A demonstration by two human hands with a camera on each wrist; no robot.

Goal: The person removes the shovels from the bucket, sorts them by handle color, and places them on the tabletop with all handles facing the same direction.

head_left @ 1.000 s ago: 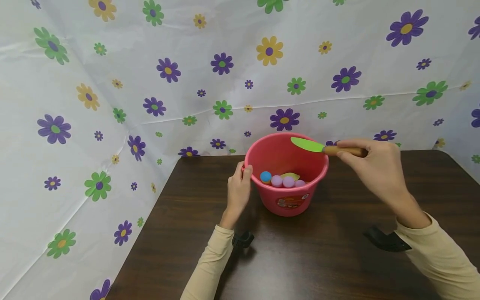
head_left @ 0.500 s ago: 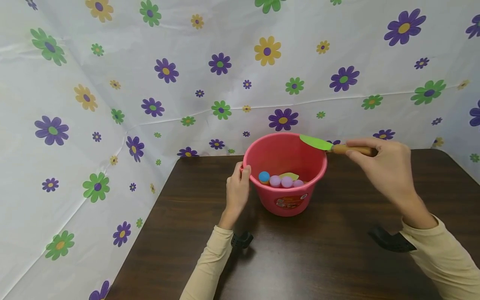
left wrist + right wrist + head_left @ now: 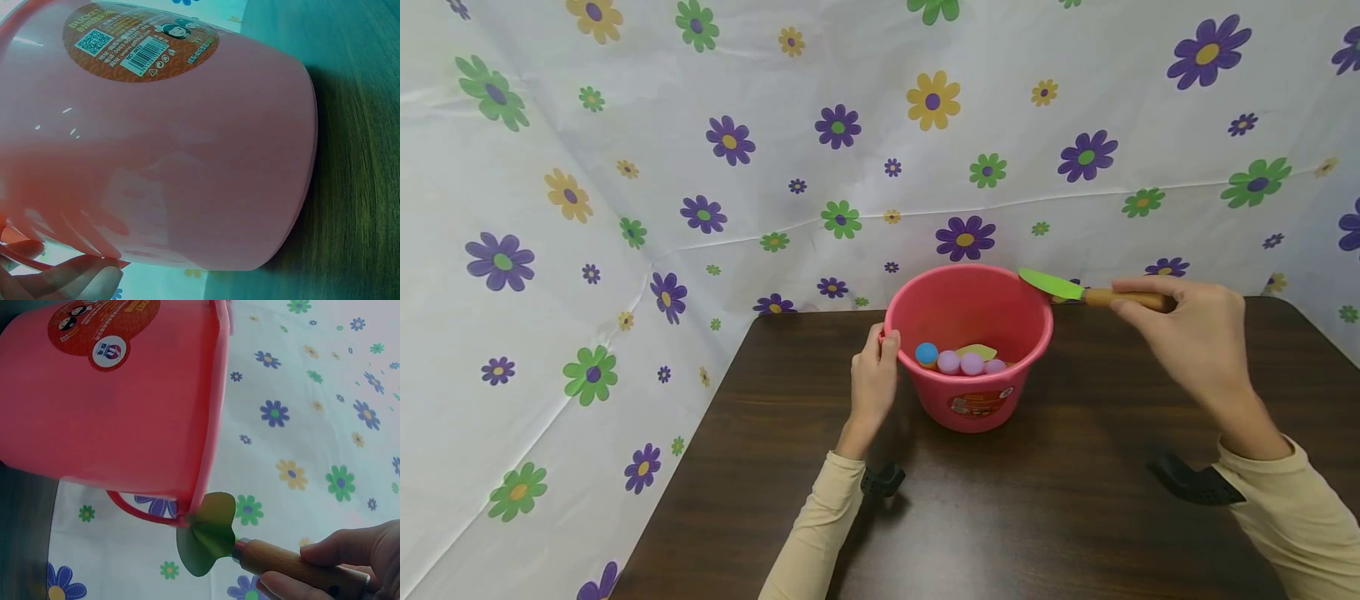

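Observation:
A pink plastic bucket [image 3: 973, 400] with an orange label stands upright on the dark wooden table. My left hand [image 3: 872, 379] grips the bucket at its left rim, by the red handle [image 3: 28, 261], with fingers curled against the wall in the left wrist view. Inside lie a blue ball [image 3: 927, 354], several lilac balls [image 3: 972, 363] and a pale yellow-green piece [image 3: 979, 351]. My right hand [image 3: 1195, 325] holds a green hand trowel [image 3: 207, 532] by its wooden handle. The blade lies at the bucket's right rim; whether it touches is unclear.
A white sheet [image 3: 850, 50] printed with flowers hangs behind and to the left of the table [image 3: 760, 467]. A dark strap mount [image 3: 1195, 482] sits on the right wrist and another mount [image 3: 882, 481] on the left.
My right hand has drawn the trowel rightward, its blade passing from above the bucket's opening to the right rim. The left hand keeps its grip on the bucket.

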